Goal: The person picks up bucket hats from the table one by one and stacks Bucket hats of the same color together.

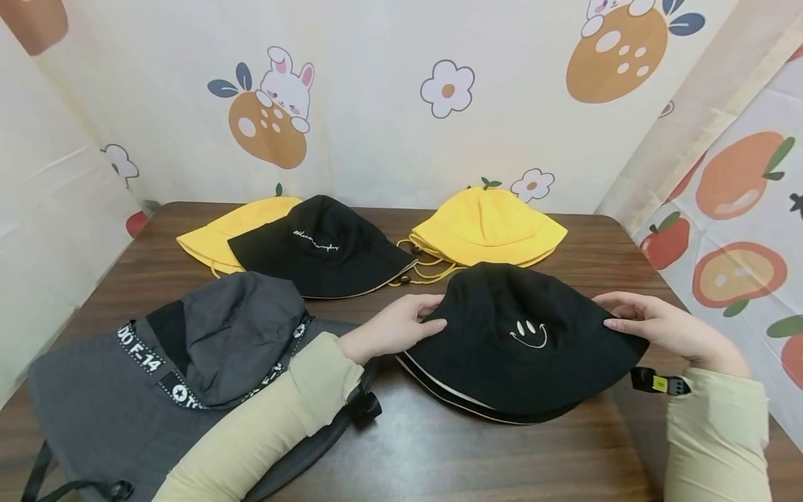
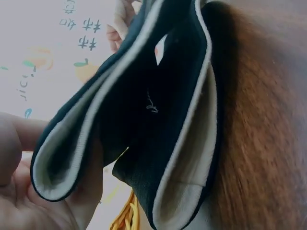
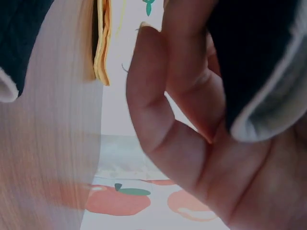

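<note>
A black bucket hat [image 1: 502, 355] with a white smiley face is held by its brim between both hands. My left hand [image 1: 398, 329] pinches the brim's left side, thumb on top. On the opposite side my right hand [image 1: 680, 331] pinches the brim between thumb and fingers. Beneath lies a second black hat [image 2: 192, 143] with a pale lining, and a gap shows between the two in the left wrist view. The lower hat is mostly hidden in the head view. In the right wrist view, curled fingers [image 3: 153, 91] lie beside the brim.
A grey hat [image 1: 245, 335] with a wide neck flap lies at the left under my left forearm. Farther back are a black hat [image 1: 326, 251] with white script, overlapping a yellow hat [image 1: 213, 233], and yellow hats [image 1: 489, 226] with cords. A patterned curtain [image 1: 376, 104] hangs behind the wooden table [image 1: 477, 467].
</note>
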Tool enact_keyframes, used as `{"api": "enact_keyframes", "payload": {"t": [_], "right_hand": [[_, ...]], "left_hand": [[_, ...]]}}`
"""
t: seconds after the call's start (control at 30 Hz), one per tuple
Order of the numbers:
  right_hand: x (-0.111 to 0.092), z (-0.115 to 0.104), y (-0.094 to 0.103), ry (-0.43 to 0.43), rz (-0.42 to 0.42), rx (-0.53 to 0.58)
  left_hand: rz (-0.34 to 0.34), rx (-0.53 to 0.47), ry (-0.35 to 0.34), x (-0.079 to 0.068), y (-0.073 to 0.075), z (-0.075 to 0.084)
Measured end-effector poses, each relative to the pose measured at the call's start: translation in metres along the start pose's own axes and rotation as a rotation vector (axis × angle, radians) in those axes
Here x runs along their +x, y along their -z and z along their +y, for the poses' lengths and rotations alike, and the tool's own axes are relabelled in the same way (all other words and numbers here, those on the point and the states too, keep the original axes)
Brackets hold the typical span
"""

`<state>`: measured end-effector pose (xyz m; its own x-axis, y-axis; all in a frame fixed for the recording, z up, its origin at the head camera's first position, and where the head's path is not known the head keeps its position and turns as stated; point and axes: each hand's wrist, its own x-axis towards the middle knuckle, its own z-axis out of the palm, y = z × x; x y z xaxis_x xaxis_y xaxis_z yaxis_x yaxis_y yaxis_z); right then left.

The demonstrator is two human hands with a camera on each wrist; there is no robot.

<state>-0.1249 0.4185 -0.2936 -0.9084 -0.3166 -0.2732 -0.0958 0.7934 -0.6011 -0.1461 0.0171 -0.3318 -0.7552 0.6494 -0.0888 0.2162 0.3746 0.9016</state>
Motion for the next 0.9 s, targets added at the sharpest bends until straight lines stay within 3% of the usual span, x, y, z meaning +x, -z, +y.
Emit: {"api": "enact_keyframes", "payload": {"t": [0.1,0.33,0.6,0.9], "right_hand": [[0.005,-0.001,-0.003,-0.029,-0.030,-0.058],[0.016,-0.001,-0.010,-0.047,-0.060,-0.095],[0.023,0.002,-0.018,-0.066,-0.075,-0.130],[0.023,0.002,-0.013,-0.084,-0.075,-0.151]], "left_hand": [[0.009,0.058,0.032,0.001,-0.002,0.000],[0.008,0.199,0.186,0.000,-0.003,-0.003],[-0.030,0.274,0.133,0.004,-0.004,-0.007],[0.001,0.267,0.087,0.004,-0.001,-0.009]]}}
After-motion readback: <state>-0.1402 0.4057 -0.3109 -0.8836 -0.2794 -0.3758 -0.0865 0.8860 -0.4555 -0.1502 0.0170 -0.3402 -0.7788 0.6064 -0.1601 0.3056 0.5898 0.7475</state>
